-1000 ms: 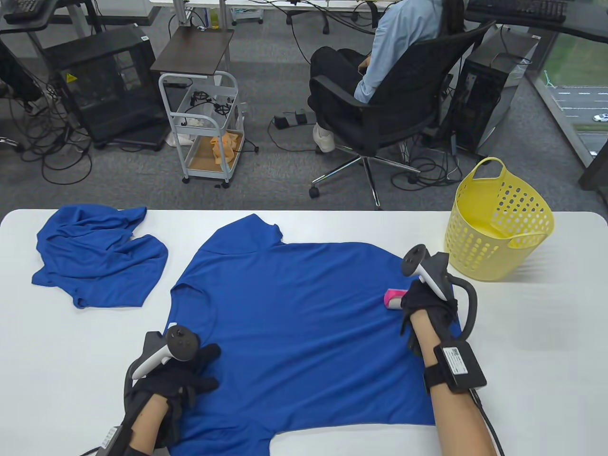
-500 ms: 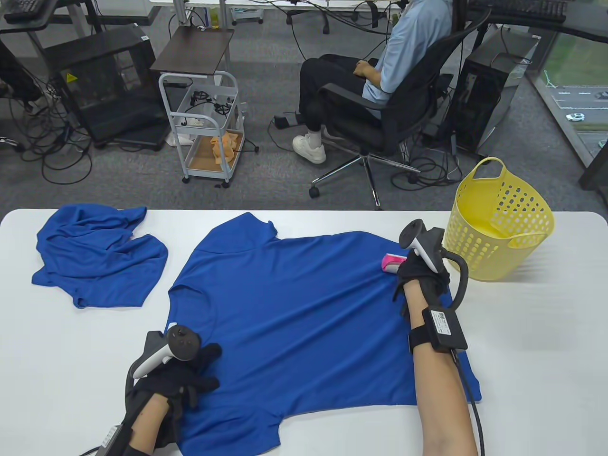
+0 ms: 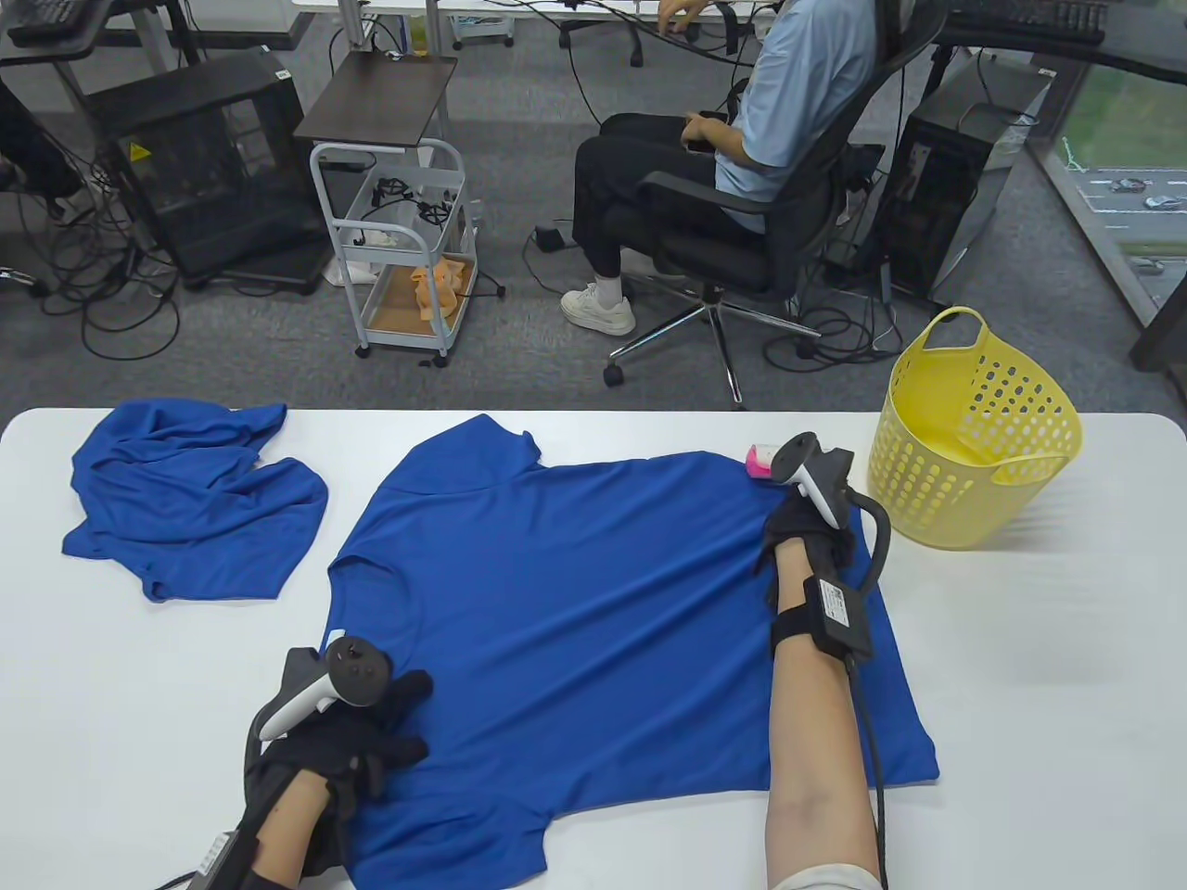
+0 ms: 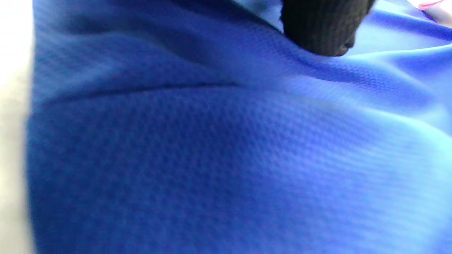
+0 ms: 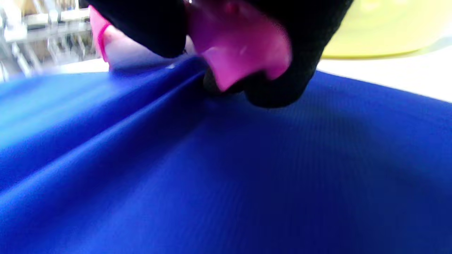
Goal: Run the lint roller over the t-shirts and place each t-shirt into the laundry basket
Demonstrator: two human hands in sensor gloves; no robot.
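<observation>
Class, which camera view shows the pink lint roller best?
The right wrist view: the lint roller fills the top, its handle gripped by the right hand on the spread t-shirt. The table view shows only its tip; the left wrist view, a pink corner sliver.

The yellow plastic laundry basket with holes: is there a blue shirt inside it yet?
No, the yellow plastic laundry basket shows only its own yellow inside; both blue t-shirts lie on the table.

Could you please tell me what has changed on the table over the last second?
The right hand, gripping the pink lint roller, ran it away from the person to the flat t-shirt's far edge, dragging its near right corner outward. The left hand, crumpled t-shirt and laundry basket stayed put.
</observation>
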